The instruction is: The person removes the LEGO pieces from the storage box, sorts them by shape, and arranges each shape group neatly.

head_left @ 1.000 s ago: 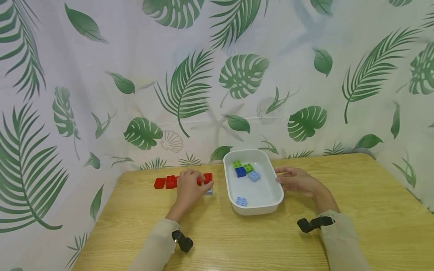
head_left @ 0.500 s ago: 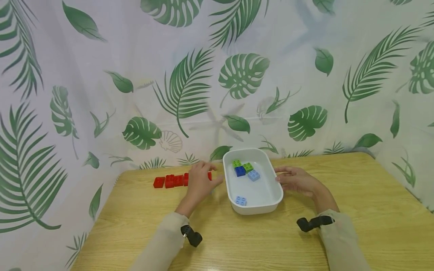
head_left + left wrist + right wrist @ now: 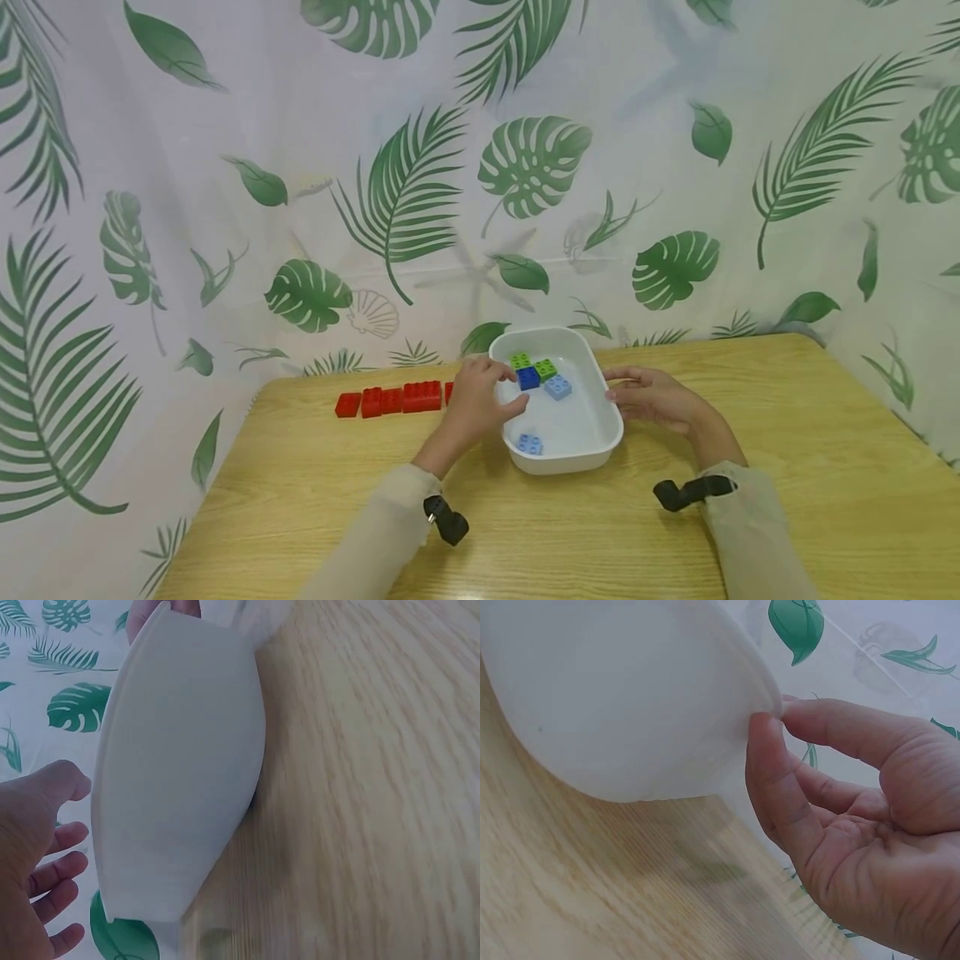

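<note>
My left hand (image 3: 476, 400) reaches over the left rim of a white plastic box (image 3: 573, 462), fingers loosely bent and thumb apart, holding nothing. In the left wrist view its fingertips stand close to the box rim. My right hand (image 3: 855, 795) pinches the right rim of the box between thumb and fingers. Inside the box, two lime green bricks (image 3: 545, 368), a dark blue brick (image 3: 528, 378) and a light blue brick (image 3: 558, 387) lie together towards the back. Another light blue brick (image 3: 529, 443) sits at the front left corner.
A row of red bricks (image 3: 422, 396) lies left of the box on the wooden table (image 3: 300, 500), its right end partly hidden by my left hand. A leaf-patterned curtain (image 3: 420, 200) hangs right behind the table.
My left hand has moved right, from the red row to over the box's left rim, uncovering more red bricks. My right hand and the box have stayed in place.
</note>
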A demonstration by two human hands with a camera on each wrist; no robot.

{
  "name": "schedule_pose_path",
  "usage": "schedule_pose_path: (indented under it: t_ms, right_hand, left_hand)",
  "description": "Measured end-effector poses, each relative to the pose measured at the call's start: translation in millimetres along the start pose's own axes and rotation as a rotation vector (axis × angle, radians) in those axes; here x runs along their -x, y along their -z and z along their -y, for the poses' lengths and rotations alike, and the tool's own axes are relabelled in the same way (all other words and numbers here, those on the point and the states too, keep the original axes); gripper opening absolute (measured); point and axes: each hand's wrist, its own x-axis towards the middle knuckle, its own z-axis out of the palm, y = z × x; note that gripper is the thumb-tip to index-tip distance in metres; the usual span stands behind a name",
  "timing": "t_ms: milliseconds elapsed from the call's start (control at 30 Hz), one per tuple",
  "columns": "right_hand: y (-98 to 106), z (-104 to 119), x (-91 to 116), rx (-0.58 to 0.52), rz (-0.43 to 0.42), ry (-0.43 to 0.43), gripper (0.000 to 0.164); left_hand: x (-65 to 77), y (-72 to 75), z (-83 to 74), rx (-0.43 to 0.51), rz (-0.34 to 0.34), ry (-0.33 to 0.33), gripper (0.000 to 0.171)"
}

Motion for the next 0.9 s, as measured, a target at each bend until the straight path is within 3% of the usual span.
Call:
schedule_pose_path:
  t_ms: [500, 900]
  right_hand:
    - [0, 1, 1, 0.003, -0.005, 0.000, 0.059]
    - [0, -1, 1, 0.021, -0.014, -0.013, 0.061]
  left_hand:
    - [-13.2, -17.8, -15.5, -0.067, 0.138, -0.029, 0.040]
    - [-18.4, -5.9, -16.5, -0.046, 0.410, -0.059, 0.042]
